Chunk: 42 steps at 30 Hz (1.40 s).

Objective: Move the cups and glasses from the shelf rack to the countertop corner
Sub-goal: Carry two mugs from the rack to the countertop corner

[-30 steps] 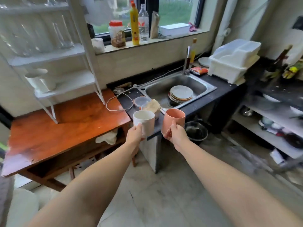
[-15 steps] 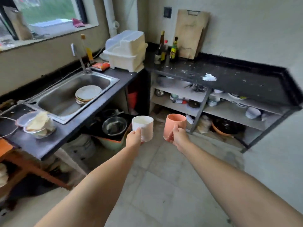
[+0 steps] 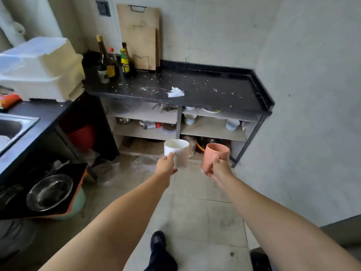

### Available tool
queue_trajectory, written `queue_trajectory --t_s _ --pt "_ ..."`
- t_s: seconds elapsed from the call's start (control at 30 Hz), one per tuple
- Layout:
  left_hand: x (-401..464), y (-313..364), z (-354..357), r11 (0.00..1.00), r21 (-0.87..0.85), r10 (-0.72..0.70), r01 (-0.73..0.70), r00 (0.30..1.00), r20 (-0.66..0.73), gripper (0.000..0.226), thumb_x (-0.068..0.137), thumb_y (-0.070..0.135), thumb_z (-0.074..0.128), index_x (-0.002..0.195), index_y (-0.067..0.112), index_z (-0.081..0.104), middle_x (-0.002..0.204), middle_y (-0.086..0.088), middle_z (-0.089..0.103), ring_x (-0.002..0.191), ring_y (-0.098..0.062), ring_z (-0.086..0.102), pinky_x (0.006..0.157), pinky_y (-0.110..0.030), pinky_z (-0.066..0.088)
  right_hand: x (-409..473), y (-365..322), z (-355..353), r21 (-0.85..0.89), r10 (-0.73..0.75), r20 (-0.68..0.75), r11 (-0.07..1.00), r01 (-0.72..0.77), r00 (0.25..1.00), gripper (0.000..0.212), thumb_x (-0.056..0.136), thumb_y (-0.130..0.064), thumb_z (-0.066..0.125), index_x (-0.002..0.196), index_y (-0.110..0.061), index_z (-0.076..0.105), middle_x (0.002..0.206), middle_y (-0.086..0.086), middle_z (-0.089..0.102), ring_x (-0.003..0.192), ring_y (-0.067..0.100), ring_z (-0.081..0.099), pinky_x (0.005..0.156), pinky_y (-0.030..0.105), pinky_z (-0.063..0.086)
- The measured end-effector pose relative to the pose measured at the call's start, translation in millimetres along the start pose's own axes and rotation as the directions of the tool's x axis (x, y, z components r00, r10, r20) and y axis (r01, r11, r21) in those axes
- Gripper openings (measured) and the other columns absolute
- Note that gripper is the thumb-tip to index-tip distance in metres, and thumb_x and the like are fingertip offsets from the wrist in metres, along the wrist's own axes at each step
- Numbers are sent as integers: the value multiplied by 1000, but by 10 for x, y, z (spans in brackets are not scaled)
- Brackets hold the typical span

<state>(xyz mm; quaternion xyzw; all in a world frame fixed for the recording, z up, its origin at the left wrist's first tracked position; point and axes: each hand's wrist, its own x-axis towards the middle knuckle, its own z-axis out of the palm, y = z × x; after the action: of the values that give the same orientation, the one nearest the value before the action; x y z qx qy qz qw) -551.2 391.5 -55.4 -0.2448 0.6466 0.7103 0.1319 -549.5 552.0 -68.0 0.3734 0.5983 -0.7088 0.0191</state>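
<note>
You are mid-carry: your left hand [image 3: 166, 166] grips a white ceramic mug [image 3: 176, 152], your right hand [image 3: 218, 169] a salmon-pink mug [image 3: 214, 156] (both upright, in the air). Next, set them on the speckled black countertop [image 3: 205, 89], in its corner.

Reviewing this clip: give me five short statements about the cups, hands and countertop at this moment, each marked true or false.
1. The left hand holds a white cup. True.
2. The right hand holds a blue cup. False: it holds a pink cup.
3. Both cups already stand on the black countertop. False: both are held above the floor.
4. A crumpled white paper scrap lies on the countertop. True.
5. The bottles stand at the countertop's right end. False: they stand at its left end.
</note>
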Motion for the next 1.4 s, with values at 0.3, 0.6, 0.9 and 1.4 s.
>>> queue_trajectory --t_s 0.3,0.6,0.9,1.4 --pt "1488 896 1168 989 138 31 -54 986 164 39 100 30 39 125 4 53 112 -11 49 80 -17 54 72 -28 51 1504 -1036 -58 140 -36 -109 989 51 993 23 101 -27 42 113 -16 58 82 13 50 59 19 49 70 42 55" --pt "2715 1719 2467 976 199 36 -88 967 251 43 100 29 40 133 2 50 113 -9 47 100 -21 48 84 -29 50 2895 -2060 -114 -73 -57 -128 996 48 990 47 104 -35 26 140 -7 38 104 12 49 92 25 55 77 36 57" --pt "3703 2154 3800 988 153 0 -34 976 220 40 98 25 40 128 1 53 104 -7 49 102 -22 52 77 -27 50 4330 -2985 -366 -56 -78 -43 996 76 996 38 103 -39 31 133 -17 37 119 13 50 87 22 57 57 24 54" --pt "5446 2746 5204 977 206 -104 58 970 221 44 97 25 43 128 -5 54 98 -15 58 75 -10 48 80 -29 56 6495 -3945 -298 -41 -49 -78 998 46 996 55 101 -42 34 147 -14 28 103 8 54 91 22 59 54 24 54"
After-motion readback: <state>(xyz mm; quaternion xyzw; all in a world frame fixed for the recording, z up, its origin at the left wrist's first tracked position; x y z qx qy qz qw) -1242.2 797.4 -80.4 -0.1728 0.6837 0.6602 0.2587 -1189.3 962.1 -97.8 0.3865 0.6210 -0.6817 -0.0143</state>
